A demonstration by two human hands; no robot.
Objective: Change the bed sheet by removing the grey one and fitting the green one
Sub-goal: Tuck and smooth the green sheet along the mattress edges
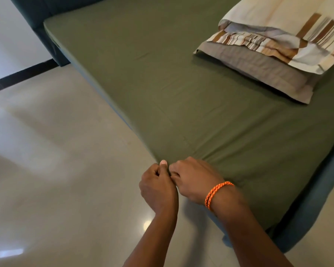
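The green sheet (181, 89) lies spread flat over the whole mattress, with a few creases near the closest corner. At that corner my left hand (157, 186) grips the sheet's edge, fingers curled and thumb on top. My right hand (194, 179), with an orange cord bracelet on the wrist, grips the sheet right beside it, knuckles up. The two hands touch each other. No grey sheet is in view on the mattress.
Two pillows are stacked at the far right of the bed: a striped cream and brown pillow (289, 29) lies on a grey pillow (258, 74). A dark bed frame (307, 209) runs along the right edge. A glossy tiled floor (56, 170) fills the left.
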